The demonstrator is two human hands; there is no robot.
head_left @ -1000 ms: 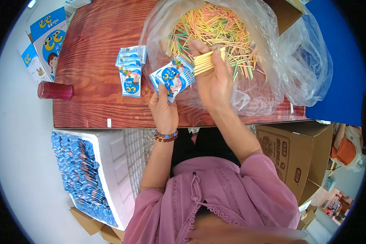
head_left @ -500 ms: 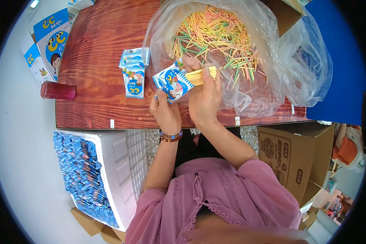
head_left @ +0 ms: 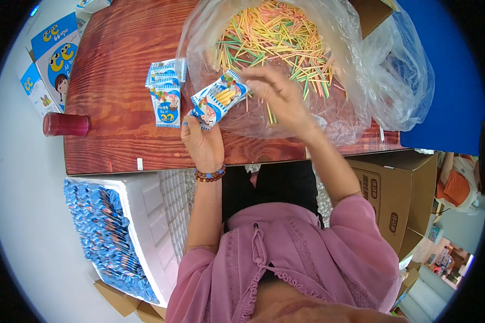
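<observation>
Head view. Left hand (head_left: pixel 202 141) grips a small blue-and-white packet (head_left: pixel 216 100) from below, fingers curled round its lower end, mouth tilted toward 1 o'clock. Yellow sticks (head_left: pixel 226 96) now sit inside the packet's open end; half a second ago the same bundle was pinched in the right hand at the mouth. Right hand (head_left: pixel 277 97) has let go and lifted toward 3 o'clock of the packet, fingers loosely spread, holding nothing visible, over the clear plastic bag (head_left: pixel 355 102) of loose coloured sticks (head_left: pixel 275 40).

Reading: the insertion looks done; this packet appears filled.

At 9 o'clock of the held packet, a short stack of matching packets (head_left: pixel 165 91) lies on the wooden table (head_left: pixel 118 59). Red cylinder (head_left: pixel 66 124) at the table's left edge. White tray (head_left: pixel 145 215) of blue packets at 7 o'clock, below the table.
</observation>
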